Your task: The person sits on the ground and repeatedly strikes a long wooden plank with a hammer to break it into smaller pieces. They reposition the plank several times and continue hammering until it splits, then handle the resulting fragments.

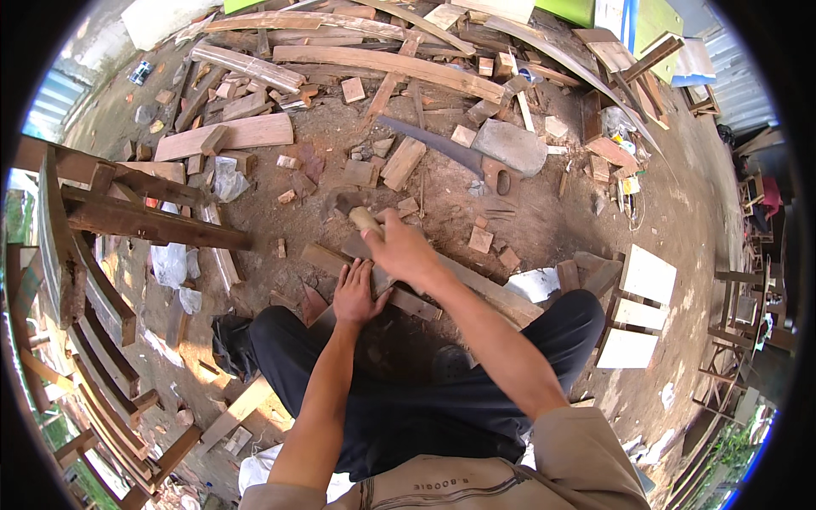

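Observation:
My right hand (402, 249) is closed around the pale wooden handle of a hammer (363, 218), whose dark head points away from me to the left. Just below it, my left hand (354, 297) lies over a greyish flat wooden piece (382, 278), fingers along one side and thumb out to the other. That piece sits across wooden boards between my knees; its far end is partly hidden by my right hand. A long board (484, 287) runs under my right forearm. Beyond lies a handsaw (433, 146) with a wooden grip.
A flat grey stone (510, 146) rests near the saw. Planks and offcuts (387, 70) are heaped at the back. A wooden frame (144, 212) juts in from the left beside a clear plastic bag (170, 265). White panels (648, 274) lie at my right.

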### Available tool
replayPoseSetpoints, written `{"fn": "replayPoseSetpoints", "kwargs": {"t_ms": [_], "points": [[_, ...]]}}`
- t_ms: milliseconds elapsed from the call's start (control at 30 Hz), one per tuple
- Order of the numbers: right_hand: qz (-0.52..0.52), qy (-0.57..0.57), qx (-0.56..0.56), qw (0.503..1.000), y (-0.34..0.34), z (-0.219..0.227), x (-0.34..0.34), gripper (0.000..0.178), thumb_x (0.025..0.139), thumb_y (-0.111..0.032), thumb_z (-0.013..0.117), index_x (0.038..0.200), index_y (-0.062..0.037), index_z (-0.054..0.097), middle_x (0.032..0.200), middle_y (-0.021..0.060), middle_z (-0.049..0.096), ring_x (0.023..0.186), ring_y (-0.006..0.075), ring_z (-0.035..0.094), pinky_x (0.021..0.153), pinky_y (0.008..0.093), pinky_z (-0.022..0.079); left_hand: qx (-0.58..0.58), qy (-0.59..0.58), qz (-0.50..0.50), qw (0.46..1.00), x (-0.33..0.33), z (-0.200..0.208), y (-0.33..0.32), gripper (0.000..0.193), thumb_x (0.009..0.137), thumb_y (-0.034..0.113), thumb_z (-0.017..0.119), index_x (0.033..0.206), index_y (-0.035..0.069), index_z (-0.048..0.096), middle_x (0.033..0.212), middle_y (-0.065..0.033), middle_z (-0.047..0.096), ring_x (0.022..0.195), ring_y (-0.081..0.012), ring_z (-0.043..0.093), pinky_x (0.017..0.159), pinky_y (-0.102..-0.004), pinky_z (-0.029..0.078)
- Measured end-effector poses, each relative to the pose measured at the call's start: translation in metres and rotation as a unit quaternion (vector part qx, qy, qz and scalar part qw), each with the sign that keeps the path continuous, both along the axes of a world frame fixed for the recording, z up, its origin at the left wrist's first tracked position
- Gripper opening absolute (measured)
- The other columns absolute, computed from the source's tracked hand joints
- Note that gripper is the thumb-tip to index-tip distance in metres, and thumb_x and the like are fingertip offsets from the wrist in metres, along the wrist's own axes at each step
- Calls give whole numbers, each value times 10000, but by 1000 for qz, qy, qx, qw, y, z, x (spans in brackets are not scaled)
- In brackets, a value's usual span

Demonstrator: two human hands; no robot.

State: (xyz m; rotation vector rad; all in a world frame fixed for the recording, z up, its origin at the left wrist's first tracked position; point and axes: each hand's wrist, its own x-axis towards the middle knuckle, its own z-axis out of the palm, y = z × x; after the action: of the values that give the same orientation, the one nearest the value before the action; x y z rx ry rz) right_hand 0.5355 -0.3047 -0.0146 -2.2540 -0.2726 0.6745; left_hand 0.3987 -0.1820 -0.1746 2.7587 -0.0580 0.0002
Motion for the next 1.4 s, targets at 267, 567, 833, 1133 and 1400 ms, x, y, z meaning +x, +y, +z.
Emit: {"fn": "replayPoseSetpoints", "kwargs": {"t_ms": [267, 567, 833, 1133, 1400], "points": [[183, 22, -155, 971, -44, 5, 109, 458, 915, -365, 620, 987, 86, 648, 818, 245, 700, 702, 384, 699, 736, 468, 545, -16, 14, 11, 1000, 1, 7, 0, 743, 835, 531, 670, 1355, 30, 496, 1343, -134, 580, 1359, -285, 465, 1185, -444, 276], [196, -95, -155, 964, -55, 34, 75, 407, 925, -291, 592, 980, 109, 645, 824, 283, 681, 801, 427, 682, 770, 488, 528, 12, -26, 68, 997, -4, 11, 1, 828, 789, 606, 683, 1354, 31, 493, 1457, -121, 471, 1445, -298, 326, 1214, -514, 157], [-84, 19, -60, 994, -142, 62, 1, 366, 952, -296, 573, 975, 66, 624, 747, 200, 663, 592, 309, 664, 645, 436, 515, -7, 42, 217, 975, -21, 18, 30, 1173, 662, 828, 651, 1441, -13, 404, 1585, -182, 239, 1499, -322, 170, 1206, -530, 125], [-114, -28, -52, 992, -172, 44, -9, 440, 958, -376, 561, 960, 59, 626, 705, 206, 652, 628, 318, 677, 676, 448, 506, -12, 347, 120, 930, -42, 39, 68, 897, 683, 802, 646, 1070, -5, 709, 1247, -291, 599, 1074, -379, 649, 915, -452, 507], [-70, -132, -54, 987, -165, 24, -24, 428, 978, -369, 540, 1079, 46, 561, 822, 312, 654, 826, 497, 643, 756, 544, 484, 43, 162, 164, 972, -50, 45, 55, 681, 726, 600, 736, 1108, 47, 623, 975, -207, 684, 958, -356, 683, 818, -464, 545]]}}
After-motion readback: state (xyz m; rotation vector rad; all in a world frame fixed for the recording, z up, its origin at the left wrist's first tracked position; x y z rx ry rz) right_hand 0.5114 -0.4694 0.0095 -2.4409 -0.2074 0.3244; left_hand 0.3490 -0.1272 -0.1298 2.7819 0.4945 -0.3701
